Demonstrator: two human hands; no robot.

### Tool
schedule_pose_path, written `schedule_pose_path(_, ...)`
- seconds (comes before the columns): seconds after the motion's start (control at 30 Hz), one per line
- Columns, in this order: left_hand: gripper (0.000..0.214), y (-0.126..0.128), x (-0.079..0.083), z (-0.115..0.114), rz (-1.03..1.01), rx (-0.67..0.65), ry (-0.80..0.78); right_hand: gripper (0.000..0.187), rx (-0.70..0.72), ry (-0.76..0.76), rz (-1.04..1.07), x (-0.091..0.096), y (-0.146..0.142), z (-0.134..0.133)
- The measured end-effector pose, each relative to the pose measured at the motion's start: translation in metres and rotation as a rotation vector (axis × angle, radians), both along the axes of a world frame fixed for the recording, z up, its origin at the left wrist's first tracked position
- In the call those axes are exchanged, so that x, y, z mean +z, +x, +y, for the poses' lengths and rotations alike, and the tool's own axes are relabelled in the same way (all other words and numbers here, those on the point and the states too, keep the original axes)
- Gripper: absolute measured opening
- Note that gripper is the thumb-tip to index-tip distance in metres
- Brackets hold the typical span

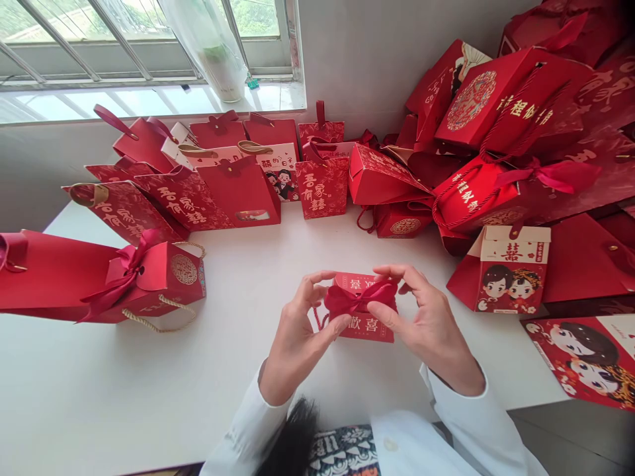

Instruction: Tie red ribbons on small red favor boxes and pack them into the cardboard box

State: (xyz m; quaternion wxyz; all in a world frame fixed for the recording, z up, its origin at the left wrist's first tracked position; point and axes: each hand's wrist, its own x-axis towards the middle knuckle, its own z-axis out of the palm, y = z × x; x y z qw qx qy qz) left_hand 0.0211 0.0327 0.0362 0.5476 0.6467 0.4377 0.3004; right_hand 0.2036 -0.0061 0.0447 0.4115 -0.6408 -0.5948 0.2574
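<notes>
L hand (297, 337) & R hand (429, 327) are pinching small red gift box (364, 328) from both sides, fingers (397, 271) curled by satin bow (360, 299), seemingly keeping it upward, within reach.

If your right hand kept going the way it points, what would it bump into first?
The small red gift box with the ribbon bow. The right hand is touching it now, so the box comes first, though the exact contact points are hard to see.

A plain indoor room, home or small packing room, cannot tell which: a barred window (139, 46) at upper left, a white counter (99, 377), and red wedding gift bags (510, 112) heaped against the wall (367, 59).
</notes>
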Motion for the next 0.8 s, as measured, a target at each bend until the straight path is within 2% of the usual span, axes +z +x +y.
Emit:
schedule_pose_path(0.13,0.040,-0.002,-0.001,-0.003,0.017,0.037,0.056,0.036,0.117,0.087,-0.227,0.009,-0.004,0.011)
schedule_pose_path(0.27,0.029,0.003,-0.003,-0.003,-0.067,0.099,0.009,0.020,0.234,-0.040,-0.286,0.011,-0.006,0.020)
schedule_pose_path(0.37,0.024,0.011,-0.008,-0.001,-0.193,0.200,-0.088,0.006,0.235,-0.127,-0.259,0.012,-0.006,0.021)
schedule_pose_path(0.47,0.023,0.017,-0.009,0.002,-0.246,0.280,-0.120,0.005,0.206,-0.183,-0.200,0.012,-0.005,0.021)
schedule_pose_path(0.57,0.024,0.015,-0.004,-0.001,-0.068,0.317,0.028,0.003,0.178,-0.216,-0.120,0.012,-0.003,0.021)
schedule_pose_path(0.67,0.018,0.007,0.001,-0.007,0.192,0.207,0.185,0.007,0.188,-0.243,-0.066,0.011,0.000,0.022)
schedule_pose_path(0.8,0.016,0.001,0.003,-0.015,0.355,0.093,0.199,0.010,0.197,-0.241,-0.061,0.011,0.000,0.023)
